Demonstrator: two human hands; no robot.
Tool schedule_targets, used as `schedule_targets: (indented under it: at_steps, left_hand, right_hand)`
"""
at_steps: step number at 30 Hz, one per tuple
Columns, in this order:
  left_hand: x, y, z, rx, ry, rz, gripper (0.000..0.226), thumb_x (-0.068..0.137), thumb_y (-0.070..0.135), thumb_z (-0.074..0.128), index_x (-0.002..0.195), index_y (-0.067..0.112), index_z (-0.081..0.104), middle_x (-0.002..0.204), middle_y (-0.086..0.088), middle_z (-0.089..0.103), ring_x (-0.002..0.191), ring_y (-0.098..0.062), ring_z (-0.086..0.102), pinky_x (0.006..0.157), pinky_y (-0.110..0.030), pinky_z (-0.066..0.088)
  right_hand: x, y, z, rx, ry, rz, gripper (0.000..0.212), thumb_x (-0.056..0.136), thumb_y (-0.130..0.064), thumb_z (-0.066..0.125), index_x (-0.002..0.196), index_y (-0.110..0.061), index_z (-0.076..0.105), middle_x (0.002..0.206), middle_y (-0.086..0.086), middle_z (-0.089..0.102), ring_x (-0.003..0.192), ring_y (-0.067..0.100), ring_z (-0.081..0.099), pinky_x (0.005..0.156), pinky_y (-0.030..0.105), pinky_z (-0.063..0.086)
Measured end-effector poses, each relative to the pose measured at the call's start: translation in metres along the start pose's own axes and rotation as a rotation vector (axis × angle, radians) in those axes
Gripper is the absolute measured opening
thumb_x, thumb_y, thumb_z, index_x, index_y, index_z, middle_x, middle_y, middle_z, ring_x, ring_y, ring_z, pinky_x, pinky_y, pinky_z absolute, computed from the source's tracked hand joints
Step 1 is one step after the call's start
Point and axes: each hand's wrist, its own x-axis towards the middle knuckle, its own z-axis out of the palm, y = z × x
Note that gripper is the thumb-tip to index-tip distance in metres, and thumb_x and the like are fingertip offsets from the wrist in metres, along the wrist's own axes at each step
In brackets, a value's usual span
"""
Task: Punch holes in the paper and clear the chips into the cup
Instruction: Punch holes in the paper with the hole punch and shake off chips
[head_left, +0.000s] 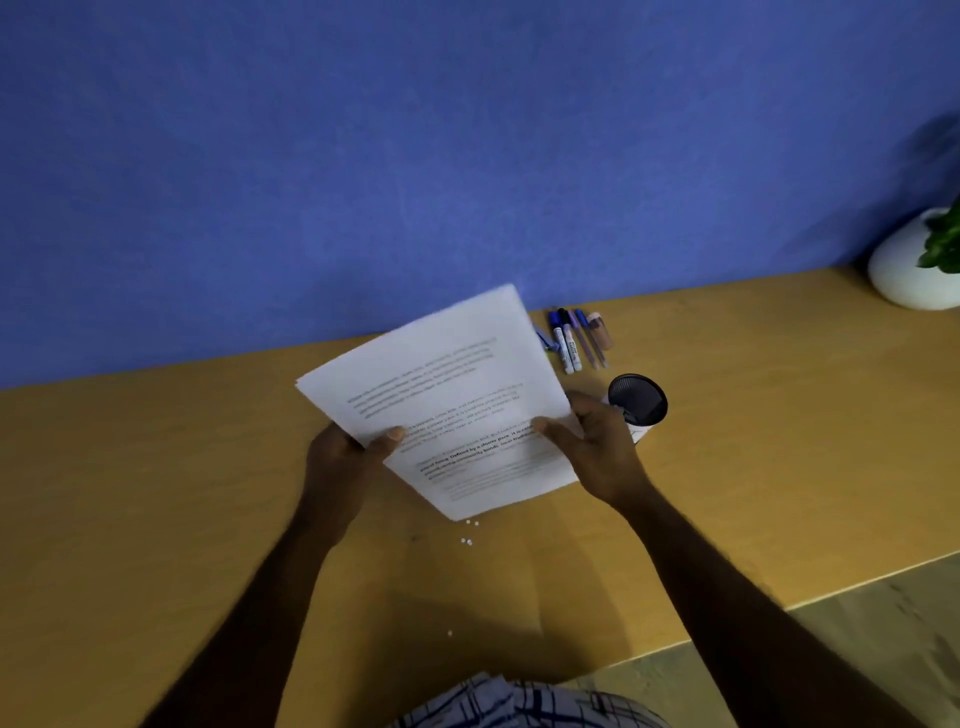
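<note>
Paper (441, 395): above the tabletop (156, 493), between both hands.
Chips (467, 540): on the tabletop, before the paper.
Cup (638, 400): right of the paper.
Markers (571, 340): behind the cup.
Plant pot (904, 270): far right.

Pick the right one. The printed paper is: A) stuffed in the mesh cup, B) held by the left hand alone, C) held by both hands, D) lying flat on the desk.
C: the left hand and the right hand each grip an edge of the printed paper, thumbs on top.

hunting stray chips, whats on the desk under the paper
A few white chips lie on the desk by the paper's near corner. The desk right beneath the sheet is covered, so anything there is hidden.
</note>
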Motion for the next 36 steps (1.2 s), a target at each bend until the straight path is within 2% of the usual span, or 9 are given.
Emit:
schedule_targets:
  at_steps: [4, 8, 12, 16, 21, 25, 29, 33, 36]
  left_hand:
    - [0.014, 0.017, -0.052, 0.209, 0.037, 0.038, 0.042, 0.073, 0.010, 0.081, 0.110, 0.022, 0.065, 0.098, 0.012, 0.072, 0.085, 0.002, 0.068, 0.067, -0.010, 0.051]
    - [0.012, 0.039, -0.064, 0.525, -0.114, 0.193, 0.053, 0.069, 0.020, 0.085, 0.106, 0.046, 0.058, 0.104, 0.034, 0.064, 0.095, 0.013, 0.061, 0.076, -0.002, 0.045]
    - [0.004, 0.027, -0.038, 0.384, -0.146, 0.246, 0.028, 0.078, 0.008, 0.077, 0.091, 0.032, 0.070, 0.093, 0.024, 0.071, 0.082, 0.008, 0.064, 0.068, -0.004, 0.045]
    - [-0.008, -0.011, -0.028, 0.225, -0.027, 0.001, 0.017, 0.077, 0.028, 0.076, 0.091, 0.033, 0.068, 0.083, 0.011, 0.074, 0.076, -0.002, 0.070, 0.062, -0.017, 0.055]
    - [-0.019, -0.045, -0.019, 0.319, -0.018, -0.058, 0.017, 0.087, 0.014, 0.068, 0.103, 0.018, 0.068, 0.095, 0.005, 0.070, 0.091, -0.009, 0.068, 0.068, -0.017, 0.054]
    - [-0.018, -0.040, -0.024, 0.265, 0.016, -0.015, 0.030, 0.085, 0.013, 0.070, 0.112, 0.023, 0.063, 0.099, 0.016, 0.067, 0.093, 0.008, 0.065, 0.068, -0.008, 0.052]
    - [-0.017, -0.037, -0.028, 0.182, 0.050, -0.064, 0.027, 0.083, 0.017, 0.071, 0.101, 0.036, 0.065, 0.095, 0.013, 0.071, 0.091, -0.001, 0.069, 0.068, -0.016, 0.055]
    - [-0.017, -0.037, -0.027, 0.144, 0.062, -0.078, 0.035, 0.084, 0.012, 0.071, 0.099, 0.042, 0.065, 0.096, 0.016, 0.071, 0.094, -0.002, 0.068, 0.076, -0.022, 0.054]
    - [-0.015, -0.035, -0.027, 0.153, 0.042, -0.070, 0.037, 0.083, 0.012, 0.071, 0.095, 0.047, 0.067, 0.095, 0.019, 0.073, 0.094, 0.000, 0.069, 0.074, -0.021, 0.054]
  right_hand:
    - [0.013, -0.038, -0.013, -0.316, -0.084, -0.229, 0.016, 0.093, -0.019, 0.063, 0.107, -0.016, 0.071, 0.102, -0.005, 0.073, 0.086, 0.011, 0.067, 0.067, 0.026, 0.050]
    - [0.019, -0.068, -0.004, -0.582, -0.165, -0.440, 0.017, 0.092, -0.013, 0.059, 0.103, -0.013, 0.072, 0.099, -0.001, 0.074, 0.083, 0.014, 0.066, 0.066, 0.024, 0.048]
    - [0.025, -0.080, 0.009, -0.797, -0.228, -0.584, 0.019, 0.091, -0.018, 0.055, 0.097, -0.015, 0.073, 0.092, 0.001, 0.076, 0.078, 0.020, 0.068, 0.079, 0.035, 0.052]
    - [0.026, -0.064, 0.019, -0.888, -0.298, -0.549, 0.018, 0.086, -0.020, 0.066, 0.103, -0.017, 0.071, 0.095, 0.001, 0.076, 0.081, 0.020, 0.069, 0.082, 0.028, 0.045]
    - [0.029, -0.040, 0.027, -0.984, -0.480, -0.416, 0.012, 0.090, -0.017, 0.058, 0.098, -0.018, 0.067, 0.098, -0.002, 0.073, 0.085, 0.017, 0.066, 0.084, 0.027, 0.045]
    - [0.027, -0.032, 0.019, -0.938, -0.283, -0.517, 0.017, 0.087, -0.031, 0.061, 0.102, -0.023, 0.066, 0.098, -0.004, 0.072, 0.089, 0.016, 0.065, 0.099, 0.040, 0.044]
    - [0.020, -0.011, -0.020, -0.726, 0.044, -0.240, 0.048, 0.075, -0.054, 0.073, 0.112, -0.026, 0.061, 0.104, -0.008, 0.069, 0.100, 0.013, 0.061, 0.100, 0.043, 0.043]
    - [0.001, 0.018, -0.022, 0.054, 0.083, 0.202, 0.051, 0.075, -0.015, 0.082, 0.119, -0.013, 0.058, 0.105, -0.002, 0.068, 0.098, 0.019, 0.067, 0.080, 0.033, 0.058]
    - [-0.005, 0.035, -0.008, 0.175, 0.076, 0.138, 0.029, 0.080, 0.001, 0.074, 0.106, -0.008, 0.066, 0.097, 0.001, 0.073, 0.091, 0.017, 0.068, 0.077, 0.035, 0.056]
